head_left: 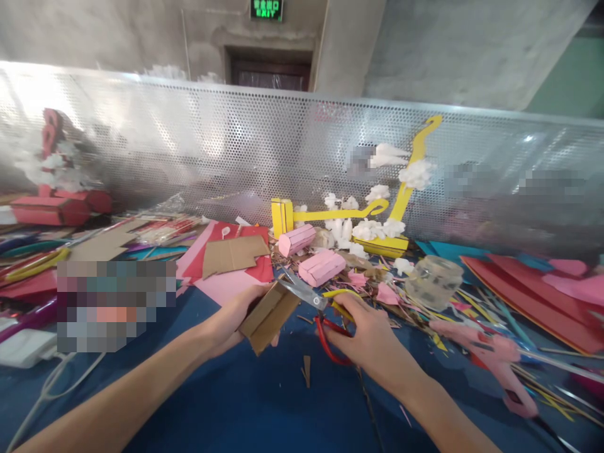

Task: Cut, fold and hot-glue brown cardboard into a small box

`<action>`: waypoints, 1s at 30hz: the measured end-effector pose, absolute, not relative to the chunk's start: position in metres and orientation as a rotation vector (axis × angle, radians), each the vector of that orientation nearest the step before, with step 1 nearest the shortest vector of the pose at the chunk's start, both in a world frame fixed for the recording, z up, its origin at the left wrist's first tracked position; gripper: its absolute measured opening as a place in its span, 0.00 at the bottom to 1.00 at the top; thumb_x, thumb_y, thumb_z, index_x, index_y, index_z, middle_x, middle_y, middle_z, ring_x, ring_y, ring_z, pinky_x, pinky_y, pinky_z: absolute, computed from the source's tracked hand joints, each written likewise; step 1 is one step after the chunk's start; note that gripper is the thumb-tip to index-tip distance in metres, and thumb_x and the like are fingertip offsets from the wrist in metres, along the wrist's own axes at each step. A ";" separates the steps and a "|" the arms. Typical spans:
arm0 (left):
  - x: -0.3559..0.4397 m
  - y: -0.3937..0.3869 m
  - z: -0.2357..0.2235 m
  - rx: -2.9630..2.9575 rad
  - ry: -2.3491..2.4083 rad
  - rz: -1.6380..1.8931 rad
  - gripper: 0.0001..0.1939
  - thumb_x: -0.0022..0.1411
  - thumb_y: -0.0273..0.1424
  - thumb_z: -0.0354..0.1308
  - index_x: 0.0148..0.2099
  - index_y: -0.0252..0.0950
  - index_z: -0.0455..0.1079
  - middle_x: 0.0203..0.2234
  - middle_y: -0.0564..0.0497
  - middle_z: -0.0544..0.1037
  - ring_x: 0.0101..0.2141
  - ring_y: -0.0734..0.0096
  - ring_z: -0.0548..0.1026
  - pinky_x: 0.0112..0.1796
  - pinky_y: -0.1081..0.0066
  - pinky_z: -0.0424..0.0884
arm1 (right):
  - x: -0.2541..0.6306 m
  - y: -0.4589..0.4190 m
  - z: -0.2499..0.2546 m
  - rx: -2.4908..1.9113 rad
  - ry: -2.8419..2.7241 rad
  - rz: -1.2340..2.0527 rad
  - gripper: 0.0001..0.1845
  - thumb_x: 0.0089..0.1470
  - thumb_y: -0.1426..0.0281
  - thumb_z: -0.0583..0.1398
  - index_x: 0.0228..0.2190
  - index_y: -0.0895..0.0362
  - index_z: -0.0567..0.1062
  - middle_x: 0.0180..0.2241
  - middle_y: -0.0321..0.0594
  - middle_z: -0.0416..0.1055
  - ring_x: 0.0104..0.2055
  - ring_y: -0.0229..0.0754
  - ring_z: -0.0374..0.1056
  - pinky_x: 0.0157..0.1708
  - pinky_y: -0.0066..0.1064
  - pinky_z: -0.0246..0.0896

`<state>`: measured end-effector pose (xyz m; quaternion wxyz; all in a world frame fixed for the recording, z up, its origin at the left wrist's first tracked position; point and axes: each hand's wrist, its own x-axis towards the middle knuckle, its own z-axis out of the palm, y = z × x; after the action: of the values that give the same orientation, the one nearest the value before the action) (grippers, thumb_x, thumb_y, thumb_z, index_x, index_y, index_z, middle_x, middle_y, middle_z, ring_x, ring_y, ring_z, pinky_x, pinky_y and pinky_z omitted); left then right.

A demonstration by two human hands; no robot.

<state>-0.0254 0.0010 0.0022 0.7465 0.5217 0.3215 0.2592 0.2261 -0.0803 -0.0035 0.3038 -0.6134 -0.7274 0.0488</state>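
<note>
My left hand (231,321) grips a folded piece of brown cardboard (268,316) just above the blue table cover (264,402). My right hand (372,336) is closed in the red handles of a pair of scissors (314,302). The metal blades point up and left and meet the top edge of the cardboard. Small brown offcuts (306,370) lie on the cover right below the cardboard.
Two pink paper blocks (321,267) and a yellow paper model with white tufts (377,220) stand behind, against a perforated metal screen (236,145). A roll of clear tape (434,280), a pink glue gun (495,358), coloured paper sheets and scraps lie around. White cables run at the left.
</note>
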 end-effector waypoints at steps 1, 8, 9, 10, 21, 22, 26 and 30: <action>-0.025 0.001 0.003 1.149 0.707 0.560 0.25 0.71 0.44 0.44 0.39 0.30 0.74 0.22 0.42 0.81 0.23 0.60 0.79 0.27 0.68 0.72 | 0.225 -0.080 -0.005 -1.636 -1.926 0.080 0.16 0.56 0.62 0.67 0.44 0.52 0.73 0.48 0.43 0.77 0.50 0.53 0.75 0.48 0.42 0.71; -0.025 -0.006 0.006 1.151 0.746 0.532 0.24 0.70 0.46 0.46 0.40 0.32 0.73 0.23 0.43 0.82 0.24 0.60 0.80 0.28 0.68 0.72 | 0.223 -0.078 -0.012 -1.648 -1.993 -0.220 0.26 0.51 0.55 0.70 0.42 0.53 0.66 0.46 0.51 0.72 0.54 0.63 0.69 0.49 0.50 0.70; -0.024 -0.007 0.005 1.148 0.755 0.528 0.23 0.70 0.47 0.46 0.40 0.32 0.72 0.23 0.43 0.81 0.24 0.60 0.80 0.28 0.67 0.72 | 0.222 -0.079 -0.012 -1.636 -2.005 -0.213 0.26 0.51 0.55 0.70 0.42 0.53 0.66 0.46 0.51 0.72 0.54 0.62 0.69 0.50 0.51 0.70; -0.024 -0.007 0.005 1.148 0.762 0.523 0.23 0.69 0.47 0.47 0.41 0.32 0.72 0.22 0.43 0.81 0.24 0.60 0.80 0.28 0.67 0.72 | 0.222 -0.079 -0.011 -1.616 -2.020 -0.186 0.25 0.52 0.55 0.70 0.43 0.53 0.66 0.46 0.50 0.72 0.53 0.61 0.69 0.50 0.51 0.70; -0.025 -0.007 0.006 1.227 0.792 0.519 0.24 0.68 0.49 0.48 0.41 0.33 0.72 0.22 0.42 0.81 0.24 0.58 0.80 0.27 0.67 0.71 | 0.222 -0.081 -0.010 -1.520 -1.951 0.008 0.10 0.56 0.66 0.66 0.39 0.51 0.72 0.38 0.39 0.77 0.41 0.49 0.75 0.41 0.37 0.71; -0.024 -0.008 0.006 1.223 0.795 0.524 0.23 0.68 0.49 0.48 0.41 0.33 0.71 0.23 0.43 0.82 0.24 0.58 0.80 0.26 0.66 0.71 | 0.221 -0.081 -0.010 -1.528 -1.943 0.019 0.10 0.55 0.66 0.66 0.38 0.51 0.72 0.34 0.37 0.76 0.37 0.47 0.75 0.38 0.36 0.70; -0.024 -0.008 0.005 1.249 0.788 0.519 0.23 0.68 0.49 0.47 0.40 0.34 0.70 0.21 0.43 0.81 0.22 0.59 0.79 0.27 0.67 0.71 | 0.222 -0.080 -0.009 -1.520 -1.937 0.055 0.08 0.54 0.66 0.66 0.37 0.51 0.75 0.28 0.33 0.76 0.29 0.44 0.72 0.31 0.33 0.66; -0.025 -0.006 0.005 1.280 0.765 0.513 0.23 0.70 0.48 0.45 0.42 0.34 0.70 0.23 0.44 0.81 0.23 0.60 0.79 0.27 0.67 0.71 | 0.223 -0.082 -0.004 -1.525 -1.927 0.154 0.06 0.55 0.66 0.67 0.31 0.51 0.73 0.27 0.31 0.76 0.28 0.42 0.71 0.30 0.32 0.65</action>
<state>-0.0250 -0.0059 0.0049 0.7049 0.5757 0.3441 0.2309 0.2231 -0.0819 -0.0044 0.3333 -0.5839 -0.7379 0.0589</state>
